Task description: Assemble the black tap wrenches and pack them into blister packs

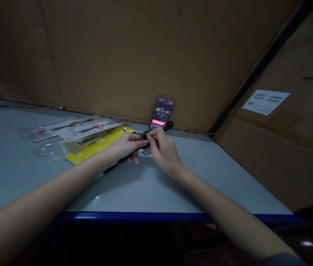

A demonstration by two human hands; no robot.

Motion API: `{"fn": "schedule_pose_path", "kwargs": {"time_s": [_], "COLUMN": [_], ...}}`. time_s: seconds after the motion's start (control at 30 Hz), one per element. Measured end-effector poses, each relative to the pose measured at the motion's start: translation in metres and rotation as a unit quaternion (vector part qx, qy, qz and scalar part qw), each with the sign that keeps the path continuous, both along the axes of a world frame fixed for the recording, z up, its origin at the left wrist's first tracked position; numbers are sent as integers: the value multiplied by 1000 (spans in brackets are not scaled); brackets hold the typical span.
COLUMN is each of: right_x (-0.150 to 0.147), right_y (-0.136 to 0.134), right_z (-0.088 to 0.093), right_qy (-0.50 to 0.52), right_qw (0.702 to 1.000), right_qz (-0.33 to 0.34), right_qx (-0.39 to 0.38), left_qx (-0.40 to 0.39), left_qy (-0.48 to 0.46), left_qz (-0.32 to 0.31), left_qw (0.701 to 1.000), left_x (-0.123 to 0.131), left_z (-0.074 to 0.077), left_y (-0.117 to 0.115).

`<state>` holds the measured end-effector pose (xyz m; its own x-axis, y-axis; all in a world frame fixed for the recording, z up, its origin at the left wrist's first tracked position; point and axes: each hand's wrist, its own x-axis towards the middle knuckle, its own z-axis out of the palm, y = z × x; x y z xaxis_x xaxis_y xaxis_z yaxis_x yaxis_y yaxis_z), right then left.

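Over the middle of the grey tabletop, my left hand [127, 146] is closed around a long black tool [168, 126]. One rounded end of it, with a hole, sticks out to the upper right; a dark length shows below my left wrist. I cannot make out its exact kind. My right hand [163, 149] is pinched at the middle of the tool, its thumb and fingertips together near my left fingers. Whatever small thing they hold is hidden. Several small shiny metal pieces [144, 152], perhaps screws, show just beneath the hands.
A lit phone [160, 114] leans on the cardboard wall [117, 55] behind the hands. To the left lie a yellow package card [90, 148], blister packs [54, 130] and a clear plastic shell [48, 150]. The table's blue front edge [134, 217] runs below my forearms. A labelled carton [278, 155] stands right.
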<state>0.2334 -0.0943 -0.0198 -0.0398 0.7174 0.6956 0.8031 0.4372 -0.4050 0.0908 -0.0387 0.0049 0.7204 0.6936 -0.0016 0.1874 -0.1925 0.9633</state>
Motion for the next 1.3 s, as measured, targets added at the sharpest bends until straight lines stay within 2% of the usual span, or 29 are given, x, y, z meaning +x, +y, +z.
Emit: {"fn": "schedule_pose_path", "kwargs": {"time_s": [0.33,0.5,0.63,0.9,1.3], "right_x": [2,1,1,-1,4], "right_y": [0,0,0,-2,4], "right_z": [1,3,1,2,-2], "right_qy": [4,-5,5,-4,58], "right_qw": [1000,1000,1000,1000,998], "right_qz": [-5,-20,-5,22,15], "right_qx": [11,-3,-2,3,-15], "left_qx": [65,62,60,81,69], "left_qy": [24,-11,-15,-4,-28], "left_qz": [-8,-20,-26,-44,-43], "left_qw": [998,998,998,996,996], "left_x": [4,5,5,6,5], "left_z": [0,-4,-8,-3,-9], "left_y": [-4,-1,3,-3,3]}}
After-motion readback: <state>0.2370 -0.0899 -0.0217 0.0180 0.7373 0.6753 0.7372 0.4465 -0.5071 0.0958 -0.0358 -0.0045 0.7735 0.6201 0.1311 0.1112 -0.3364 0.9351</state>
